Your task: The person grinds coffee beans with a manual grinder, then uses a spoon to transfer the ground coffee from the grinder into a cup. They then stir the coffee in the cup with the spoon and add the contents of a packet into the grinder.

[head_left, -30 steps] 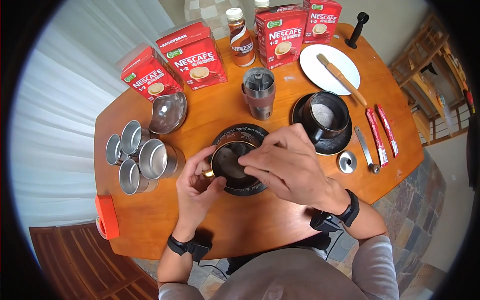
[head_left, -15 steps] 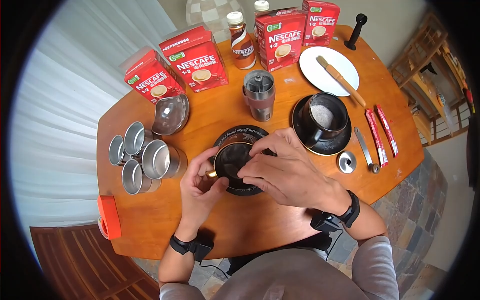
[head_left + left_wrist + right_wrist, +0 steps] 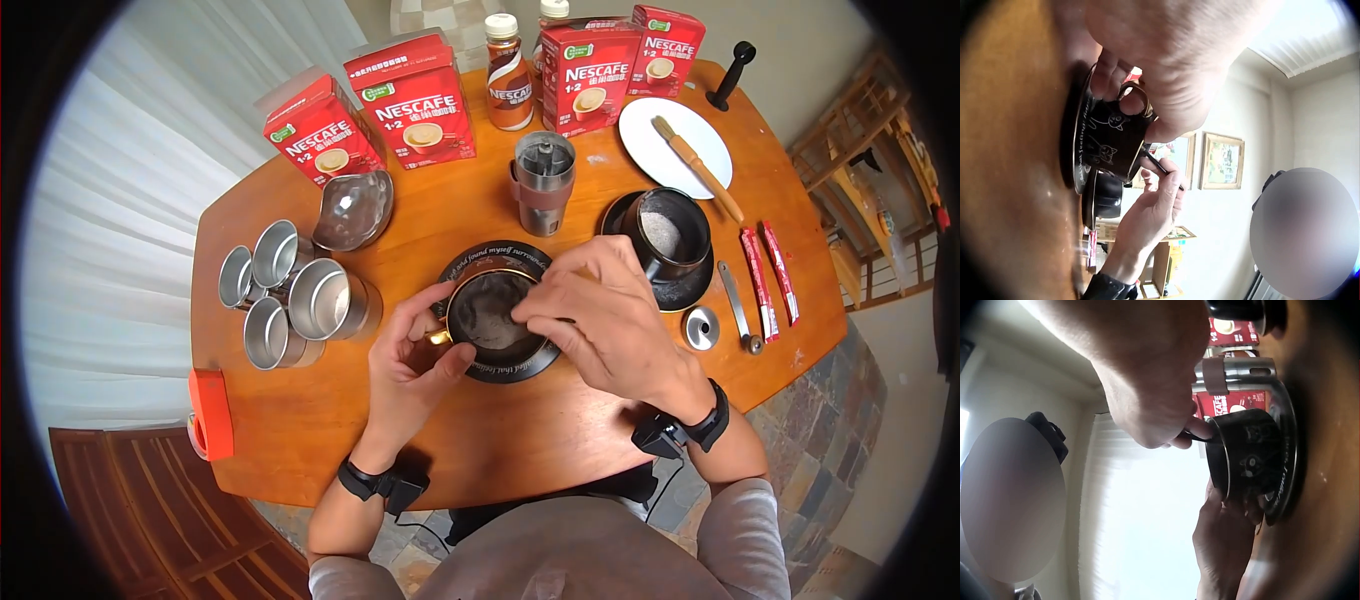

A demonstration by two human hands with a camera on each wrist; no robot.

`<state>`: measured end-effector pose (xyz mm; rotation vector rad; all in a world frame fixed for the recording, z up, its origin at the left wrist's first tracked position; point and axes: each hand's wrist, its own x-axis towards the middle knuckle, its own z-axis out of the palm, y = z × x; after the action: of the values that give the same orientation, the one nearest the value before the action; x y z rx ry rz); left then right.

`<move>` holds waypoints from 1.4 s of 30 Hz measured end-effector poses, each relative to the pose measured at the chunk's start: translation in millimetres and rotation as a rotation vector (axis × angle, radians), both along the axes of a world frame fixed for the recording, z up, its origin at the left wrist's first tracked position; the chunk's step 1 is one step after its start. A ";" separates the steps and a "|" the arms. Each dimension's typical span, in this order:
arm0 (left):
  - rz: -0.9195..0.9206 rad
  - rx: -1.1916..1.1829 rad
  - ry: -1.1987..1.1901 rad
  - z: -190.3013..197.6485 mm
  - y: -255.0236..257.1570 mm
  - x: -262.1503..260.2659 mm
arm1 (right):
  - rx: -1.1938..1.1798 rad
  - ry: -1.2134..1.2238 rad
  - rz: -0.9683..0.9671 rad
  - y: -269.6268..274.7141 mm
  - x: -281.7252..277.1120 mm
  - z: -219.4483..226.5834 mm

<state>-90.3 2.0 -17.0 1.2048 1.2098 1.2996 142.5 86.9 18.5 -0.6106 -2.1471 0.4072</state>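
A black cup (image 3: 490, 341) with a gold rim and handle stands on a black saucer (image 3: 516, 371) with white lettering. Dark liquid with pale streaks is visible inside it. My left hand (image 3: 412, 352) holds the cup at its left side, fingers at the handle and thumb at the rim. White cat drawings on the cup's side show in the left wrist view. Over the right part of the rim, my right hand (image 3: 615, 325) pinches a thin dark stick (image 3: 1159, 164) that slants into the cup; its lower end is hidden.
Behind the cup stands a steel coffee grinder (image 3: 545, 185). On the right are another black cup (image 3: 665, 237) holding pale powder, a metal disc (image 3: 701, 328) and red sachets (image 3: 760, 285). Steel cups (image 3: 322, 300) stand left; red Nescafe boxes (image 3: 420, 110) line the back.
The head view has shifted, moving the table scene slightly rightward. My right fingers have moved from over the cup's middle toward its right rim. My left hand keeps its hold.
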 end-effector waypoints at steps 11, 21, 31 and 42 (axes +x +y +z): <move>0.001 0.008 -0.009 0.2 -0.7 2.0 | -0.011 -0.025 0.073 -3.1 -0.2 -4.1; 0.005 0.015 0.048 2.3 -2.4 1.6 | 0.001 0.032 0.020 -1.6 1.4 -1.1; 0.005 0.015 -0.023 0.1 -0.8 4.0 | -0.028 -0.024 0.035 2.1 5.4 -1.1; 0.028 0.009 -0.077 1.6 0.2 7.6 | 0.091 -0.050 0.042 -0.8 2.9 -1.3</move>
<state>-82.7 2.2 -15.3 1.1378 1.1700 1.3612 145.4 86.1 17.2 -0.5300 -2.2158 0.3177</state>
